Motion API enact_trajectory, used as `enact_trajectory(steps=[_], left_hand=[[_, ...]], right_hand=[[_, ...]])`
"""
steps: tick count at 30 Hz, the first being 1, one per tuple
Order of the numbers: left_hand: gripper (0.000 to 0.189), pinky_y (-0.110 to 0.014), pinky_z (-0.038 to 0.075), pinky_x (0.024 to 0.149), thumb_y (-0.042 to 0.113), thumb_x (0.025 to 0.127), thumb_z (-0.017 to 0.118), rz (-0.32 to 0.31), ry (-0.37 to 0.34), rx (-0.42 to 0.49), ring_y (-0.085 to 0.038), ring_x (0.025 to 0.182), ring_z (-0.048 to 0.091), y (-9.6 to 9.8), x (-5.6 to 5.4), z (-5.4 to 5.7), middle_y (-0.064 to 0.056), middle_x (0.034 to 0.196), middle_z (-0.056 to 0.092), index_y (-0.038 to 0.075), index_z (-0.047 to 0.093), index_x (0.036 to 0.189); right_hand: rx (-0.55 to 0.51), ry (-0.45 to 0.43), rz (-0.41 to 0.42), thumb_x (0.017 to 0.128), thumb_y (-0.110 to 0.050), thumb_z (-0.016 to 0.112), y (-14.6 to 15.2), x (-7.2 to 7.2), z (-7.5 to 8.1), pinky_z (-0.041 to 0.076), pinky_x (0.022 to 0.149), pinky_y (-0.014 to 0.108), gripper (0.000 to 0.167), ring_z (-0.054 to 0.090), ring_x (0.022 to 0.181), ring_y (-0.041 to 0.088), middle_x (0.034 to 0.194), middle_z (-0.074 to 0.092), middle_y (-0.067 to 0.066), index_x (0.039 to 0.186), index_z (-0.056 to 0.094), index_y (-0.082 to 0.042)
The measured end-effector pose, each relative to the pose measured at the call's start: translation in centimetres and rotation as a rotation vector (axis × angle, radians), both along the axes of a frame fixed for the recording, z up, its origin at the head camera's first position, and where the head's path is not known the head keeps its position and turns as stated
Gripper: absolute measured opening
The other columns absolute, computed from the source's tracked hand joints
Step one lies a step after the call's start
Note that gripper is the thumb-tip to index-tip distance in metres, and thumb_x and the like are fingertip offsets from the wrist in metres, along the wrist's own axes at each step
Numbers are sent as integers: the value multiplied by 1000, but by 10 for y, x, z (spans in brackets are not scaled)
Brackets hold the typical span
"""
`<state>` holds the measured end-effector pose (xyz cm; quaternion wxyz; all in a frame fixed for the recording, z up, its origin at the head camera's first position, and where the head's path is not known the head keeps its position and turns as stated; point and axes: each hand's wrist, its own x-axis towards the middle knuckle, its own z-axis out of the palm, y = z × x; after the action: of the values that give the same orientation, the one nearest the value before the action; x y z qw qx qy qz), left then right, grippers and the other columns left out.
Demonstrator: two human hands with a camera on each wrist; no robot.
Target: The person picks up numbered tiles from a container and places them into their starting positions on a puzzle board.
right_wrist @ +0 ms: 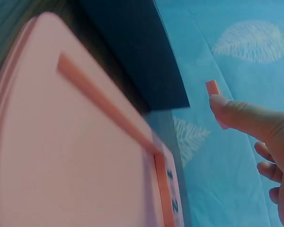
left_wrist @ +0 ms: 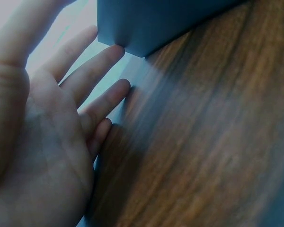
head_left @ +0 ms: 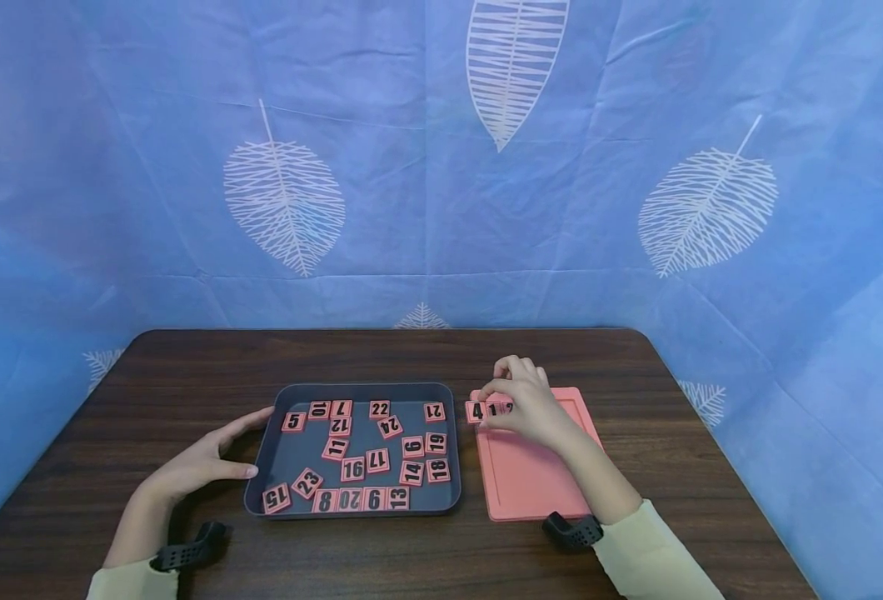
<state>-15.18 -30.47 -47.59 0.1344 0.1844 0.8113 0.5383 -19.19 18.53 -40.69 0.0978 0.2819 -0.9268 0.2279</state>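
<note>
My right hand [head_left: 530,408] pinches a pink number tile [head_left: 475,412] marked 4 between thumb and fingers. It is above the top left corner of a square pink puzzle frame [head_left: 535,479]. In the right wrist view the tile [right_wrist: 212,87] shows edge-on at the thumb, apart from the frame. Tiles marked 1 [head_left: 493,409] and 2, partly hidden by the hand, lie along the frame's far edge. My left hand [head_left: 197,462], fingers extended, touches the left side of a dark grey tray [head_left: 284,454]. In the left wrist view fingertips meet the tray's wall [left_wrist: 142,28].
Several loose number tiles lie scattered in the tray, among them 16 [head_left: 352,469], 22 [head_left: 379,409] and 15 [head_left: 276,498]. Tray and frame stand side by side on a dark wooden table [head_left: 381,558]. A blue leaf-patterned cloth [head_left: 426,208] hangs behind.
</note>
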Motion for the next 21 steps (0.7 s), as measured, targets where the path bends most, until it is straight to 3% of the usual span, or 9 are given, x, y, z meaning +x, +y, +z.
enact_trajectory(steps=[12, 21], left_hand=[[77, -76, 16, 94, 7, 85, 70, -19, -6, 35, -48, 135, 14, 0, 0, 0, -24, 152, 22, 9, 29, 151], [77, -75, 16, 95, 9, 87, 69, -6, -11, 13, -47, 135, 15, 0, 0, -2, -24, 152, 22, 12, 29, 152]], right_hand=[[8, 39, -12, 64, -26, 90, 43, -1, -7, 22, 77, 42, 29, 34, 94, 24, 99, 41, -1, 87, 74, -21], [33, -5, -42, 67, -23, 88, 72, -4, -12, 21, 78, 43, 27, 32, 92, 24, 100, 40, 0, 89, 73, -21]])
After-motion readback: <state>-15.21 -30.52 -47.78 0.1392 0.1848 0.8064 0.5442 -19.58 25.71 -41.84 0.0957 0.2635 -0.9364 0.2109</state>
